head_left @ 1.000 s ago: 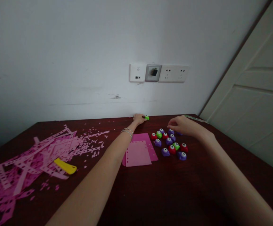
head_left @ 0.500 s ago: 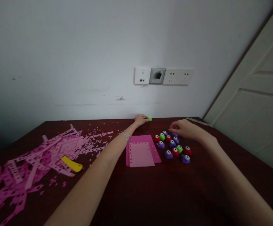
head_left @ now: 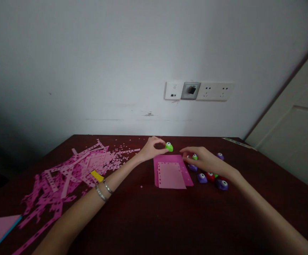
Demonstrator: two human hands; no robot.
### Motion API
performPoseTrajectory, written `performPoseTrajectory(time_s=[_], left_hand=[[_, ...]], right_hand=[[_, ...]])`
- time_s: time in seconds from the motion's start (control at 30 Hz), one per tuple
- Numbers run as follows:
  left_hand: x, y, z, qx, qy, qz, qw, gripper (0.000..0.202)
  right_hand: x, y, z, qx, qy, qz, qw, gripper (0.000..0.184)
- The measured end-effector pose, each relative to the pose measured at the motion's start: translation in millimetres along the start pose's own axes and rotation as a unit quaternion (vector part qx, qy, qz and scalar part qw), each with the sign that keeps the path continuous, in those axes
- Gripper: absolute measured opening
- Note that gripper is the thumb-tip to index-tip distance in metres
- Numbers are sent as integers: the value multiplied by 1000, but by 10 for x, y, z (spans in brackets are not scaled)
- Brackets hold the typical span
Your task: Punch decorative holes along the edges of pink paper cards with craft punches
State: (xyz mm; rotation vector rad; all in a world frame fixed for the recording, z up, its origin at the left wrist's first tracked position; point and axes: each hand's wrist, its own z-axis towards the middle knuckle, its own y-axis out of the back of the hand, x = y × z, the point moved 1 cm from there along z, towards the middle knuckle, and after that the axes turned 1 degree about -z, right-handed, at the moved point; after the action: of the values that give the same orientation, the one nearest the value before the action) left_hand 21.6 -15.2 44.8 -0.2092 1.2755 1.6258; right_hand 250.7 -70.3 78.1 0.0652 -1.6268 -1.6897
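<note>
My left hand (head_left: 155, 147) pinches a small green paper punch (head_left: 169, 147) with a white eye-like top, raised just behind the pink sheets. My right hand (head_left: 199, 157) hovers over the right edge of those sheets, thumb and fingers a little apart, with nothing visible between them. Beneath and beside it stand several more punches: a purple punch (head_left: 202, 178), a red punch (head_left: 210, 176) and a green punch (head_left: 194, 157) among them. My hand and wrist hide part of this group. A light pink sheet (head_left: 171, 177) with holes along its edges lies on darker pink paper (head_left: 187, 177).
Punched pink strips (head_left: 68, 173) and tiny cut-outs are heaped on the left of the dark wooden table (head_left: 154, 219). A yellow tool (head_left: 97, 175) lies there, partly behind my left forearm. Pink paper with a blue edge (head_left: 2, 230) shows at lower left. The wall has sockets (head_left: 214, 91).
My left hand has brought the green punch from the wall edge nearer. My right hand has shifted left toward the pink sheets. The view has turned slightly left.
</note>
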Motion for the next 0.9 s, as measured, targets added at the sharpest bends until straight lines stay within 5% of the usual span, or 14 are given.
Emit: performPoseTrajectory(time_s=[0.33, 0.9], left_hand=[[-145, 7, -329, 30, 5, -21, 999, 26], [-192, -41, -351, 112, -21, -31, 993, 31]], right_hand=[[147, -290, 84, -57, 14, 81, 995, 37], [183, -220, 45, -36, -3, 51, 998, 20]])
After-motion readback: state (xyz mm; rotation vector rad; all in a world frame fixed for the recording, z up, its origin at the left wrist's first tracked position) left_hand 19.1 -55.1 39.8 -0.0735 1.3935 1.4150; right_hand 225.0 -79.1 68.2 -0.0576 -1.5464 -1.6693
